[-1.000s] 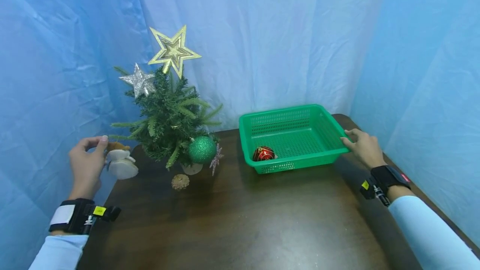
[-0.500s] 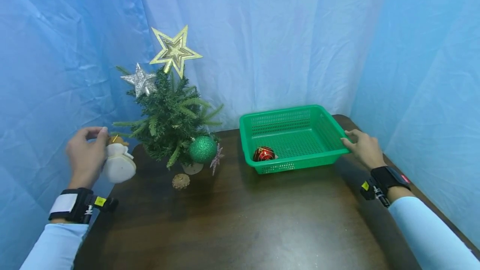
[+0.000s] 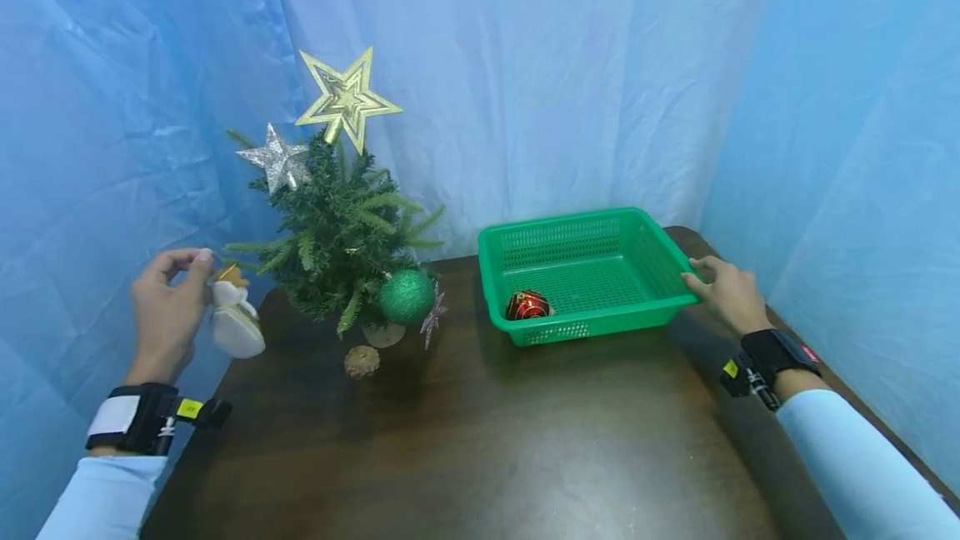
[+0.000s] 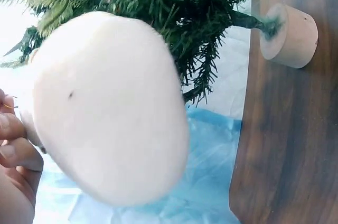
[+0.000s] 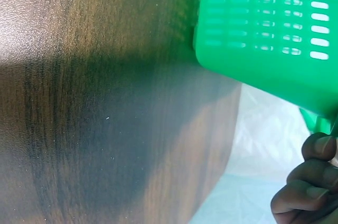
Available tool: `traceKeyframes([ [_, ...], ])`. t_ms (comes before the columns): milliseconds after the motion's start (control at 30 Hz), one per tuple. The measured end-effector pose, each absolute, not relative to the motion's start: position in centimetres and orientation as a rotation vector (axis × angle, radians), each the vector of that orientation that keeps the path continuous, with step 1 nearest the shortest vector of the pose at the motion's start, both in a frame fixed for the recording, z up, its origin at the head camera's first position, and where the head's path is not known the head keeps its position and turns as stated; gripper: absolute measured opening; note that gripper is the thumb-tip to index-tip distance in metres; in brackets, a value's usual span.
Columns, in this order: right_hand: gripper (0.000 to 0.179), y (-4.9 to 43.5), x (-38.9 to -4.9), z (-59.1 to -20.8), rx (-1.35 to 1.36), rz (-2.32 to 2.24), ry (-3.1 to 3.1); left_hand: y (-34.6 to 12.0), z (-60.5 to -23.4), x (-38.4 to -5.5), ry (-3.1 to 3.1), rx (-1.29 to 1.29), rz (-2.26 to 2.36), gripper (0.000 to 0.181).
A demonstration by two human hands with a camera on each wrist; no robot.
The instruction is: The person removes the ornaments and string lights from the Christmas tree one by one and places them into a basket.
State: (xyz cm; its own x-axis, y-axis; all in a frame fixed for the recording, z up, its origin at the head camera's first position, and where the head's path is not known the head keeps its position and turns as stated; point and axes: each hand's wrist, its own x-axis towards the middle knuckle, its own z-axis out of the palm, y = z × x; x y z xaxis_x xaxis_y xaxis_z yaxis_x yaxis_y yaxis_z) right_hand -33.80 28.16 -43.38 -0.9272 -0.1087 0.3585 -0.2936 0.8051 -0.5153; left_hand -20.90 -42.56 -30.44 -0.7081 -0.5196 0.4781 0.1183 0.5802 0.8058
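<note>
At the table's left edge my left hand (image 3: 171,302) pinches the thin gold loop of a white plush snowman ornament (image 3: 238,330) with an orange-brown top. The ornament hangs below the fingertips, close to a lower left branch of the small Christmas tree (image 3: 330,227). Its pale rounded body (image 4: 111,113) fills much of the left wrist view and covers part of the tree. On the other side, my right hand (image 3: 726,294) grips the right rim of a green plastic basket (image 3: 592,325). Curled fingers (image 5: 303,192) show under that rim in the right wrist view.
A red bauble (image 3: 527,305) lies in the basket's front left corner. On the tree are a gold star (image 3: 347,98), a silver star (image 3: 277,158), a green glitter ball (image 3: 406,297) and a pinkish star (image 3: 432,319). A pinecone (image 3: 362,362) is near the tree's base.
My left hand has shifted slightly left and up, and the snowman ornament has swung and turned on its loop. My right hand and the basket stay where they were.
</note>
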Motion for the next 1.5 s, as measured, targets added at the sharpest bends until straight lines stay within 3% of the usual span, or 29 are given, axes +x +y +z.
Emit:
traceKeyframes([
  [300, 0.047, 27.9, -32.1, -43.8, 0.256, 0.817, -2.661, -44.3, -30.8, -21.5, -2.423, 0.459, -0.936, 0.055],
  [533, 0.048, 27.5, -31.0, -44.1, 0.221, 0.815, -2.672, -44.9, -30.3, -21.4, -2.5, 0.385, -0.903, 0.058],
  [933, 0.049, 27.0, -28.9, -43.9, 0.155, 0.809, -2.625, -46.5, -30.3, -20.8, -2.528, -0.052, -1.007, 0.041],
  [1133, 0.047, 26.7, -27.6, -43.7, 0.137, 0.792, -2.646, -48.3, -31.2, -20.5, -2.449, -0.126, -1.308, 0.026],
  [1367, 0.05, 26.5, -26.5, -44.0, 0.1, 0.806, -2.604, -49.0, -31.9, -20.7, -2.242, -0.277, -1.676, 0.026],
  [1500, 0.048, 26.3, -25.6, -43.8, 0.098, 0.79, -2.611, -49.1, -32.1, -21.0, -2.238, -0.24, -1.696, 0.025],
])
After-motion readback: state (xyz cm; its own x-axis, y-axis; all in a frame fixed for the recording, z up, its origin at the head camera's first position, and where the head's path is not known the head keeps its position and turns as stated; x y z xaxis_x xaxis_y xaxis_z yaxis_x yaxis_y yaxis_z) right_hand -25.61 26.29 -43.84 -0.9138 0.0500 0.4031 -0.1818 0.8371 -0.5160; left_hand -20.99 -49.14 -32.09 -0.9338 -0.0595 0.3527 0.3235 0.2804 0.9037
